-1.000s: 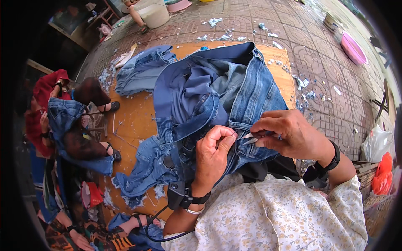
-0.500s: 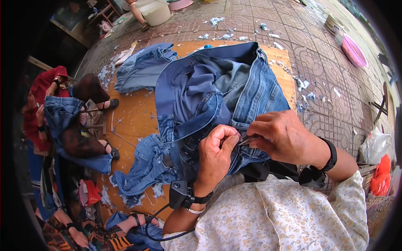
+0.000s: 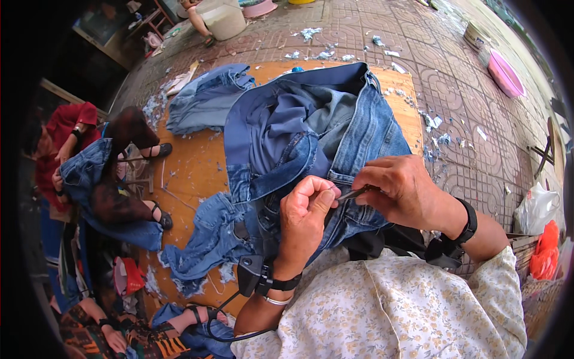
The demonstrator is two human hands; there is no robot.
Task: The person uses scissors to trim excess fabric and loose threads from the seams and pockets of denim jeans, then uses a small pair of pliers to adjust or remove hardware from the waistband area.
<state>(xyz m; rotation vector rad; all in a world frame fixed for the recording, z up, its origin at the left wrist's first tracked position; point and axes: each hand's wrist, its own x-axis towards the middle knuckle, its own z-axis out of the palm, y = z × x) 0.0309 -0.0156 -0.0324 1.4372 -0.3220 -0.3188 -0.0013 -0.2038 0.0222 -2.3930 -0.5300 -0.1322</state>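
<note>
A pair of blue jeans (image 3: 373, 122) with lighter blue inner fabric lies spread in front of me over an orange board (image 3: 170, 179). My left hand (image 3: 305, 218) is closed in a pinch at a seam of the jeans, a fine thread near its fingertips. My right hand (image 3: 400, 185) is closed on small metal snips (image 3: 360, 193), their blades pointing left, close to my left fingertips. More pieces of denim lie on the board, a pale pair (image 3: 197, 99) behind and a frayed one (image 3: 203, 239) at the left.
A seated co-worker (image 3: 57, 128) holds jeans at the left; another person's hand (image 3: 113, 338) shows lower left. Scraps litter the tiled floor (image 3: 442, 90). A white bucket (image 3: 224, 21) stands at the back, a pink basin (image 3: 505, 72) and plastic bags (image 3: 532, 209) at the right.
My right hand has shifted slightly upward and the snips' blades are angled differently beside my left fingertips. My left hand has moved slightly. The co-worker at the left has shifted the jeans.
</note>
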